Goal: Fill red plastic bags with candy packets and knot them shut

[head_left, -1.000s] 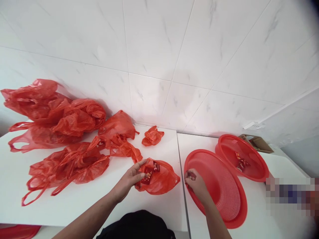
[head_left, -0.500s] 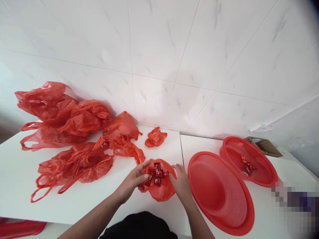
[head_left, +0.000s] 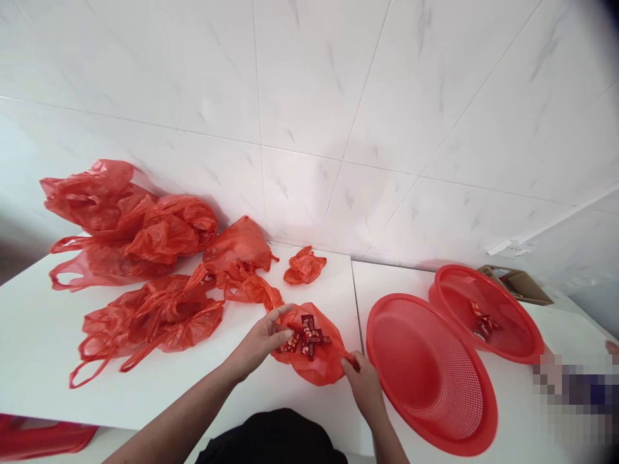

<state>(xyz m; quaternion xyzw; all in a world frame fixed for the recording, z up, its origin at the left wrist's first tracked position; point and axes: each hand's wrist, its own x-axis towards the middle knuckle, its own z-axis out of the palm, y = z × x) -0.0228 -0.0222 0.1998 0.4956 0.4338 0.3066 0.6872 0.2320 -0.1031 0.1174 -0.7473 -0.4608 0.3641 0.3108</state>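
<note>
A red plastic bag (head_left: 319, 370) lies on the white table in front of me, its mouth spread wide. Several small dark-red wrapped packets (head_left: 309, 336) sit inside it, some crossing over one another. At the bag's left rim is my left hand (head_left: 264, 338), thumb and index finger apart, touching the plastic; its other fingers are partly hidden. My right hand (head_left: 362, 380) pinches the right edge of the bag between thumb and fingers.
Several filled red bags (head_left: 145, 232) are heaped at the left. A small crumpled red bag (head_left: 304, 265) lies near the wall. Two red plastic baskets (head_left: 425, 367) stand at right, the farther holding a few packets. Behind is a cardboard box (head_left: 525, 287). Another person's hand (head_left: 612, 348) shows far right.
My right hand has moved down and slightly right, now gripping the bag's edge and pulling it outward. The bag's mouth is wider and flatter. My left hand stays at the left rim.
</note>
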